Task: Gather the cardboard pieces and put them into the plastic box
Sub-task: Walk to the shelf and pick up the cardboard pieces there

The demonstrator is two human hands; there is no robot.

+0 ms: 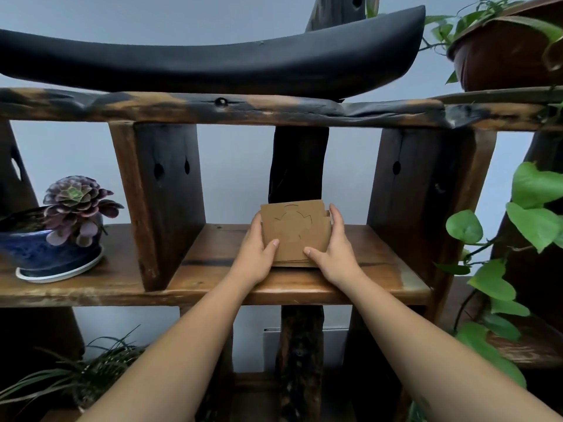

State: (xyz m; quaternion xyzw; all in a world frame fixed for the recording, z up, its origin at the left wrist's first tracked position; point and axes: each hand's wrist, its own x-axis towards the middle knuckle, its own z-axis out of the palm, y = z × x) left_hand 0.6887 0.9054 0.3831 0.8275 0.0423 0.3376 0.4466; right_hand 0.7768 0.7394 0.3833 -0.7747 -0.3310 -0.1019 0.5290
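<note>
A small stack of brown cardboard pieces (295, 229), the top one scored with a round flower-like cut, stands tilted on the wooden shelf (304, 287) in its middle bay. My left hand (257, 254) grips the stack's left edge, thumb across the front face. My right hand (333, 251) grips the right edge the same way, fingers behind and thumb in front. The stack's lower edge rests on or just above the shelf board. No plastic box is in view.
Dark wooden uprights (164, 202) wall the bay on both sides. A purple succulent in a blue pot (61, 239) sits on the shelf to the left. Green vine leaves (530, 214) hang at the right, and a long black curved object (213, 62) lies on the top board.
</note>
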